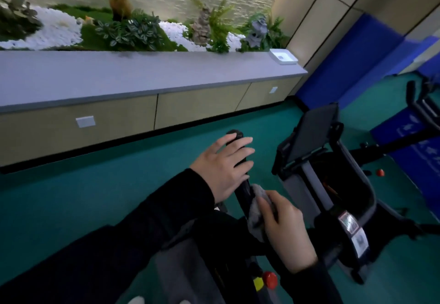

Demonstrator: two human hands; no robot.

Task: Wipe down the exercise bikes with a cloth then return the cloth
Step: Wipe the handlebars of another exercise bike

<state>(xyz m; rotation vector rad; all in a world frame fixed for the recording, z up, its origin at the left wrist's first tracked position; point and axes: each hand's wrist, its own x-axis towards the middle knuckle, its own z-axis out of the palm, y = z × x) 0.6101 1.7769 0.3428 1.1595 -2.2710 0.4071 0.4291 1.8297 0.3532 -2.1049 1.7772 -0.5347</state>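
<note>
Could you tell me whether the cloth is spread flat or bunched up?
Bunched up: the grey cloth is crumpled in folds under the right hand, against the bike's black handlebar.

L hand [223, 165] on handlebar [234, 134], cloth [258, 206] under R hand [285, 230], screen [312, 130] to R

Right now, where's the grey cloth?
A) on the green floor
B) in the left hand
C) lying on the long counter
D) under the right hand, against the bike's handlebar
D: the right hand holds the grey cloth against the black handlebar, while the left hand rests on the bar further up with straight fingers and no cloth.
</note>
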